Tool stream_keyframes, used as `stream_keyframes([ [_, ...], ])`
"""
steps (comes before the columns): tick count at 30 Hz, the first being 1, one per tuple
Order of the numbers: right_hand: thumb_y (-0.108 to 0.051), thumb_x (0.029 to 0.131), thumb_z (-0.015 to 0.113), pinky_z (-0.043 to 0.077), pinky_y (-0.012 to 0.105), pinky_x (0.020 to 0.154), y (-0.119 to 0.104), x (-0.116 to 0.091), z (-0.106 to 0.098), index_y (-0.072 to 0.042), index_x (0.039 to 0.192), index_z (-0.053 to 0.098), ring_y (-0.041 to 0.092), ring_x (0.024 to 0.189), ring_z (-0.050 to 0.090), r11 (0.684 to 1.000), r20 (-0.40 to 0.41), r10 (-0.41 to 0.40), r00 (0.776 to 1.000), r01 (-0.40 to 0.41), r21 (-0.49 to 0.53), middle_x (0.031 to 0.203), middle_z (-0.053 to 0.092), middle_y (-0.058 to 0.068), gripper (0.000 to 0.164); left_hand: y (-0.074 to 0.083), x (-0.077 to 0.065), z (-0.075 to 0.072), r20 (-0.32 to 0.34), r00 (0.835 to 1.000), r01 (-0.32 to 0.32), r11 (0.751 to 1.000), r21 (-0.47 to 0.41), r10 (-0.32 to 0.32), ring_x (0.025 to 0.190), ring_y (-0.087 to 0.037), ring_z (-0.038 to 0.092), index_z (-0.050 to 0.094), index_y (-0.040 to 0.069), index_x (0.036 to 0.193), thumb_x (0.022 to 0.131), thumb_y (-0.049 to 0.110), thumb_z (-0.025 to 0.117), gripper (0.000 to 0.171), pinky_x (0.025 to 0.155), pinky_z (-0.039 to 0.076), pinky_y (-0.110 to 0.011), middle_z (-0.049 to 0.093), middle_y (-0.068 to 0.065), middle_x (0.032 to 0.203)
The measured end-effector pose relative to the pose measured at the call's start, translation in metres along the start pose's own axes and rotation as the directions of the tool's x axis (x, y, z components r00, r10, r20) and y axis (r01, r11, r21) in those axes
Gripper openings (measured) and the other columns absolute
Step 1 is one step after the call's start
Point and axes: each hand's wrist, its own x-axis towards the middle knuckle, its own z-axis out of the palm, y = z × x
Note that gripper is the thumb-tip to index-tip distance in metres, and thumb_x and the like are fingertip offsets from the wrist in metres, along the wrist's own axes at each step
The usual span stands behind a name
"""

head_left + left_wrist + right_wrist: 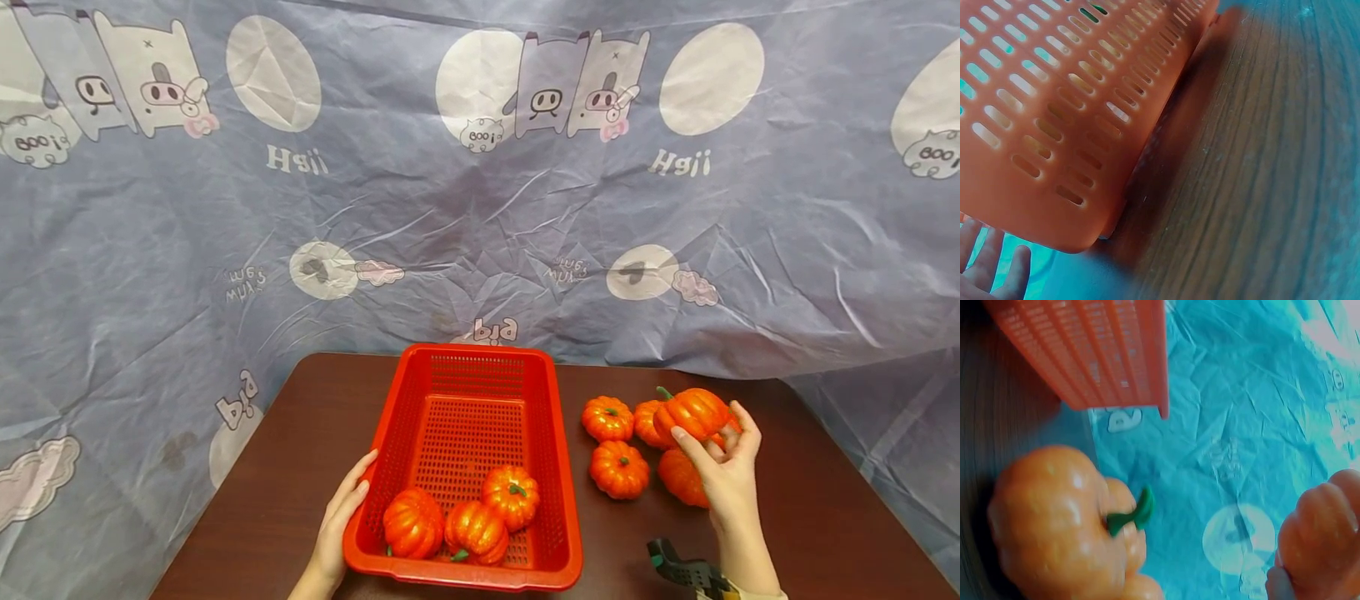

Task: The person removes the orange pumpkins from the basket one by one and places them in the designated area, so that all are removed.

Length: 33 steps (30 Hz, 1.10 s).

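Note:
My right hand (729,471) grips an orange toy pumpkin (692,414) with a green stem, above other pumpkins on the right of the table. In the right wrist view the held pumpkin (1321,540) shows at the right edge, a fingertip against it. My left hand (339,521) rests with extended fingers against the left side of a red plastic basket (566,500). Inside the basket's near end lie three pumpkins: one at left (414,523), one in the middle (477,533) and one at right (512,497). The left wrist view shows the slotted basket wall (1072,112) and left fingers (1016,275).
Two pumpkins, a far one (607,418) and a nearer one (619,469), sit right of the basket. More pumpkins (682,479) lie below and behind the held one, partly hidden. A printed cloth (480,217) hangs behind the dark wooden table (255,500).

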Motion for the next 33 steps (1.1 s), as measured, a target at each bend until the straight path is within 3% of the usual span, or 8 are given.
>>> stream_keyframes([
  [3, 0.004, 0.076, 0.074, 0.053, 0.021, 0.071, 0.008, 0.006, -0.013, -0.031, 0.145, 0.027, 0.021, 0.108, 0.057, 1.000, -0.041, 0.011, 0.999, -0.011, -0.012, 0.137, 0.035, 0.009, 0.091, -0.001, 0.000, -0.001, -0.004, 1.000, 0.009, 1.000, 0.007, -0.009, 0.130, -0.016, 0.037, 0.021, 0.000, 0.147, 0.103, 0.013, 0.026, 0.047, 0.101, 0.035, -0.023, 0.027, -0.018, 0.149],
  [11, 0.008, 0.073, 0.075, 0.047, 0.014, 0.080, 0.014, 0.014, -0.041, -0.021, 0.141, 0.032, 0.022, 0.120, 0.046, 1.000, -0.119, 0.005, 0.993, -0.005, 0.008, 0.137, 0.043, 0.010, 0.086, -0.001, 0.002, 0.000, -0.013, 1.000, 0.016, 1.000, 0.004, -0.016, 0.130, -0.019, 0.037, 0.022, 0.001, 0.147, 0.103, 0.013, 0.027, 0.046, 0.101, 0.035, -0.024, 0.026, -0.020, 0.148],
  [16, 0.014, 0.072, 0.073, 0.050, 0.016, 0.076, 0.003, 0.009, -0.050, -0.023, 0.142, 0.028, 0.016, 0.110, 0.054, 0.997, -0.138, 0.031, 0.990, -0.020, 0.078, 0.132, 0.038, 0.004, 0.090, -0.001, 0.002, 0.000, -0.002, 1.000, -0.017, 1.000, -0.010, 0.017, 0.129, -0.019, 0.038, 0.021, -0.002, 0.146, 0.103, 0.011, 0.026, 0.046, 0.101, 0.036, -0.024, 0.029, -0.020, 0.147],
  [21, 0.015, 0.072, 0.072, 0.047, 0.012, 0.075, -0.011, 0.003, -0.059, -0.026, 0.144, 0.022, 0.010, 0.098, 0.055, 0.998, -0.173, 0.038, 0.984, -0.030, 0.047, 0.123, 0.034, 0.001, 0.097, -0.001, 0.001, 0.000, 0.008, 0.999, -0.039, 0.999, -0.016, 0.039, 0.128, -0.018, 0.039, 0.020, -0.003, 0.146, 0.102, 0.009, 0.024, 0.045, 0.100, 0.036, -0.024, 0.032, -0.016, 0.146],
  [26, 0.021, 0.065, 0.073, 0.046, 0.011, 0.075, -0.003, 0.004, -0.073, -0.022, 0.139, 0.033, 0.012, 0.103, 0.051, 0.994, -0.285, 0.086, 0.955, -0.064, 0.084, 0.125, 0.039, 0.002, 0.094, -0.002, 0.000, -0.001, 0.009, 1.000, -0.029, 0.999, -0.019, 0.029, 0.128, -0.019, 0.039, 0.020, -0.003, 0.146, 0.102, 0.009, 0.024, 0.045, 0.100, 0.036, -0.024, 0.031, -0.017, 0.146],
  [33, 0.019, 0.063, 0.076, 0.041, 0.006, 0.074, 0.001, 0.000, -0.084, -0.027, 0.137, 0.025, 0.007, 0.108, 0.043, 0.972, -0.358, 0.223, 0.907, -0.237, 0.006, 0.123, 0.037, -0.008, 0.101, -0.001, 0.000, -0.002, 0.000, 1.000, 0.002, 1.000, -0.004, -0.002, 0.130, -0.022, 0.036, 0.021, -0.001, 0.147, 0.103, 0.012, 0.025, 0.046, 0.102, 0.035, -0.025, 0.024, -0.024, 0.148],
])
